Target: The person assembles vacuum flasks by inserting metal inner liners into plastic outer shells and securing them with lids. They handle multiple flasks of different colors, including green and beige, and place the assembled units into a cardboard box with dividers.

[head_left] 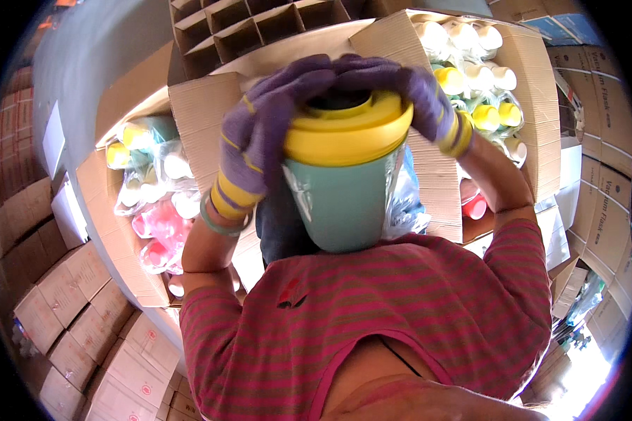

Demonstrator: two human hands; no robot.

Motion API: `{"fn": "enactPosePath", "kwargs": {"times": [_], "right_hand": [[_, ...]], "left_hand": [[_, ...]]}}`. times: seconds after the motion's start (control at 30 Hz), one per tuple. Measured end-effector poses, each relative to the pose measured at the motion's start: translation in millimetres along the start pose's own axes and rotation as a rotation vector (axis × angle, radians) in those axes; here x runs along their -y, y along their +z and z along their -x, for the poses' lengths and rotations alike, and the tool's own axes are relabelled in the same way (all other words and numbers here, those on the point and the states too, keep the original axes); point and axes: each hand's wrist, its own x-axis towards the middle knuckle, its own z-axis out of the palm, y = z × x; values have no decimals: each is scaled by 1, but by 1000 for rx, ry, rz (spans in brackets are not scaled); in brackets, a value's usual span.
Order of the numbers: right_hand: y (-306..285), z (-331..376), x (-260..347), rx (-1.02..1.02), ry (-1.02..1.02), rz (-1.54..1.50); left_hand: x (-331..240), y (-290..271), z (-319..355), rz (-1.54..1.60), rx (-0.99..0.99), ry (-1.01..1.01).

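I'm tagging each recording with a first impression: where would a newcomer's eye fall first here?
Probably on the large teal tapered container with its round yellow lid, at the centre, where the left hand and right hand, in purple-and-yellow knitted gloves, are around the lid. Next, film-wrapped pink bottles in an open brown cardboard box at left, and yellow-topped bottles in another open cardboard box at right.

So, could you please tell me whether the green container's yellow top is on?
On: the yellow top sits over the green container.
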Motion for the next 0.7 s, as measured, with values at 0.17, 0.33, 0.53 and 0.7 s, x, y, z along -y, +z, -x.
{"fn": "enactPosePath", "kwargs": {"times": [0.17,0.33,0.53,0.7], "right_hand": [[12,2,43,-43,-132,209],[11,-3,21,-52,-63,80],[10,1,4,-119,15,-26],[1,0,-3,-112,57,105]], "left_hand": [[43,-34,-4,-53,-63,67],[31,-28,-11,-126,135,104],[3,-27,-11,-120,193,-40],[13,-29,-19,-19,114,150]]}}
